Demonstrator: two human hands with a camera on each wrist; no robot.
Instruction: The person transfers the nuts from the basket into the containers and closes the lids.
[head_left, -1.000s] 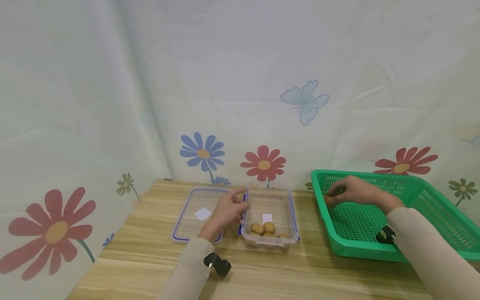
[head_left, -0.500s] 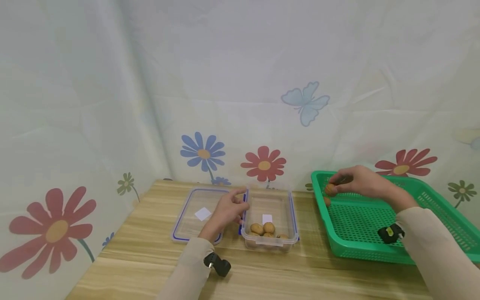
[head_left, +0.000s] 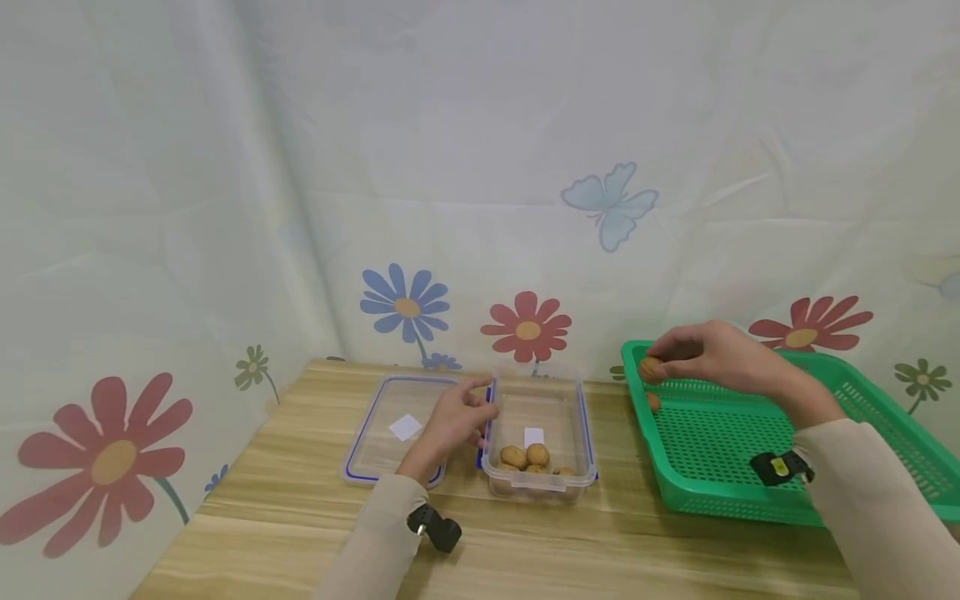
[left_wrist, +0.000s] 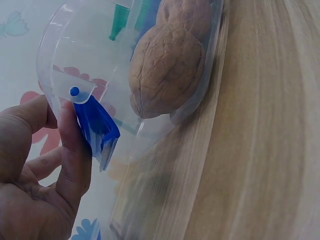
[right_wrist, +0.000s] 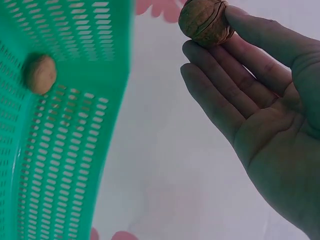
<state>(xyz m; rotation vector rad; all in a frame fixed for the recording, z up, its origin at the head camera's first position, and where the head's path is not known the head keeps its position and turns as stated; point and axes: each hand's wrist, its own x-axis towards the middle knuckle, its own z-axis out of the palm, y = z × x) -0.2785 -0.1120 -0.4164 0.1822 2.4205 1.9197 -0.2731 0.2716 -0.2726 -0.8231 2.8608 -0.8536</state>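
My right hand [head_left: 712,358] pinches a walnut [head_left: 650,371] between thumb and fingertips, above the left end of the green basket [head_left: 675,492]. In the right wrist view the walnut [right_wrist: 204,22] shows its ridged shell. A second walnut [right_wrist: 41,74] lies inside the basket near its corner. My left hand [head_left: 453,417] rests with loosely bent fingers against the left side of a clear plastic container [head_left: 588,433]. Beside those fingers is a blue latch [left_wrist: 97,130]. Several walnuts [head_left: 514,457] sit at the container's near end, partly hidden by its front rim.
Left of the container, a clear lid [head_left: 371,429] with blue edging lies flat on the wooden table [head_left: 285,500], partly under my left hand in the head view. A white label [head_left: 534,437] shows in the container. Behind everything hangs a flower-printed curtain [head_left: 465,208].
My right hand has lifted the walnut from the basket's left end, then shifted slightly left with it. The second walnut in the basket has come into sight. My left hand stays put.
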